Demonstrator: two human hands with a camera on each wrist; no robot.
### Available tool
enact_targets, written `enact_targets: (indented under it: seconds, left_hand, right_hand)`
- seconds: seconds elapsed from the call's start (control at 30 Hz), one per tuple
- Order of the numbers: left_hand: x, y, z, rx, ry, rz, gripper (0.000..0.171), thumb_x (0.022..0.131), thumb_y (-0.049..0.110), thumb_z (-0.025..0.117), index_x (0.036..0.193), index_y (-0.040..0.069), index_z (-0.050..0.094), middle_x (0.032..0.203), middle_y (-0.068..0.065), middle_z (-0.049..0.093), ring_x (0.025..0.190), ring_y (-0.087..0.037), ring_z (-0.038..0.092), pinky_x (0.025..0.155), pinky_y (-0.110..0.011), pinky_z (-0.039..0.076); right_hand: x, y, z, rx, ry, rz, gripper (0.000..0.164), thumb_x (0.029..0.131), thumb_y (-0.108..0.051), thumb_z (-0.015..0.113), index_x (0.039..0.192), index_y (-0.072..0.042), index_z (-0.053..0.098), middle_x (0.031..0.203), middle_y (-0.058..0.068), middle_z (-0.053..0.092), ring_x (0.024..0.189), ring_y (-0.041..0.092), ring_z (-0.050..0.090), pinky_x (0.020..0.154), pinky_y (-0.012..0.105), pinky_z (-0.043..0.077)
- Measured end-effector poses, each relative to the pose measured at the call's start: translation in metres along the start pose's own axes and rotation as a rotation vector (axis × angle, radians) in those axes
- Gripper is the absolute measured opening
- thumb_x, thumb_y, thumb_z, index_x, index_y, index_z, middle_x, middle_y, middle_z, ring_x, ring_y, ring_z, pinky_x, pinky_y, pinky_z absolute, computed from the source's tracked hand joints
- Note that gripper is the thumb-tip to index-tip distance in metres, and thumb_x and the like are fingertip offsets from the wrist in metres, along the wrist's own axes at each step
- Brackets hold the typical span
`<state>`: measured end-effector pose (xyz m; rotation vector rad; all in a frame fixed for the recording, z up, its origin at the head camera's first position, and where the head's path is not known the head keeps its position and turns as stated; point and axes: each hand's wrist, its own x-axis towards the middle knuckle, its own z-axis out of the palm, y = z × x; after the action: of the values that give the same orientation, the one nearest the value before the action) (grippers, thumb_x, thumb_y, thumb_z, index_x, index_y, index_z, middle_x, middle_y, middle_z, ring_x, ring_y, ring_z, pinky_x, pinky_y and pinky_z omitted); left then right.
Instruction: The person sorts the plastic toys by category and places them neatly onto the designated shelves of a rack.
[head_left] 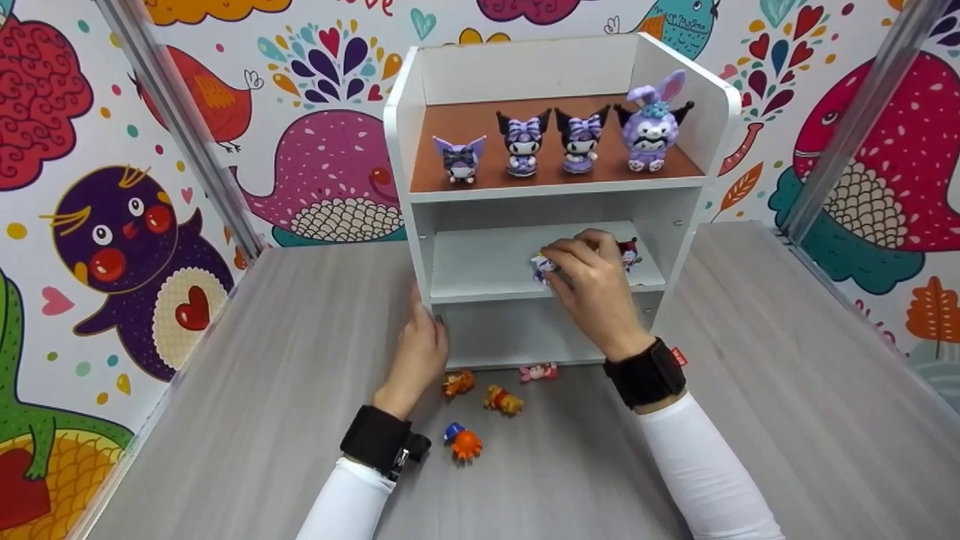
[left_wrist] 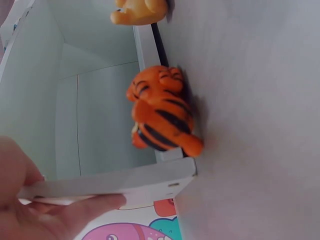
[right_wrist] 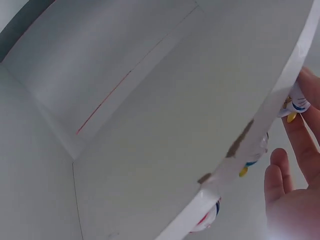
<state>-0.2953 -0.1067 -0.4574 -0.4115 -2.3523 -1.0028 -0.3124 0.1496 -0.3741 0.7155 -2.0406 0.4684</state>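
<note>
A white shelf unit (head_left: 421, 240) stands on the table. My left hand (head_left: 421, 346) grips its left side panel (left_wrist: 115, 181) near the front edge, thumb and fingers on opposite faces. At the middle shelf, my right hand (head_left: 596, 289) pinches a small white and blue figurine (head_left: 543, 267) toward the right half. The right wrist view looks up from under the board, with the held figurine (right_wrist: 299, 102) at the front edge. Beside it sit another white figurine (right_wrist: 258, 150) and one with a red and blue collar (right_wrist: 207, 218), both partly hidden by the board.
Several purple figurines, one a rabbit-eared one (head_left: 651, 131), stand on the top brown shelf. Before the unit lie a striped tiger figurine (head_left: 458, 383), a yellow bear (head_left: 503, 400), a pink figurine (head_left: 538, 372) and an orange and blue one (head_left: 465, 442). Patterned walls enclose the table.
</note>
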Motion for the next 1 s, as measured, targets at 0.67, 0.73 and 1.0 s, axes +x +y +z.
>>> enact_targets:
  seconds: [0.67,0.73,1.0]
  left_hand:
    - [0.0008,0.0043,-0.0025,-0.003,-0.023,-0.025,0.065,0.096,-0.006,0.046,0.151,-0.012,0.012,0.127,-0.044,0.055,0.089,-0.049,0.069,0.072,-0.054,0.056]
    - [0.0009,0.0043,-0.0022,-0.007,-0.025,-0.032,0.066,0.096,-0.006,0.046,0.152,-0.011,0.012,0.128,-0.044,0.054,0.087,-0.048,0.069,0.071,-0.053,0.056]
    - [0.0006,0.0048,-0.0024,-0.015,-0.019,-0.041,0.066,0.095,-0.006,0.047,0.152,-0.011,0.013,0.127,-0.045,0.055,0.087,-0.049,0.069,0.071,-0.053,0.057]
  right_hand:
    - [-0.0015,-0.0004,0.0054,-0.041,0.021,0.008,0.023,0.089,-0.013,0.076,0.111,-0.006,0.075,0.11,0.01,0.075,0.11,0.031,0.058,0.1,0.044,0.043]
    - [-0.0015,-0.0003,0.0059,-0.044,0.025,0.007,0.023,0.089,-0.013,0.075,0.111,-0.006,0.075,0.11,0.009,0.075,0.11,0.031,0.059,0.1,0.044,0.043]
    - [-0.0024,-0.0023,0.0077,-0.032,0.043,0.011,0.025,0.087,-0.01,0.077,0.111,-0.005,0.075,0.113,0.01,0.075,0.112,0.032,0.059,0.101,0.045,0.043]
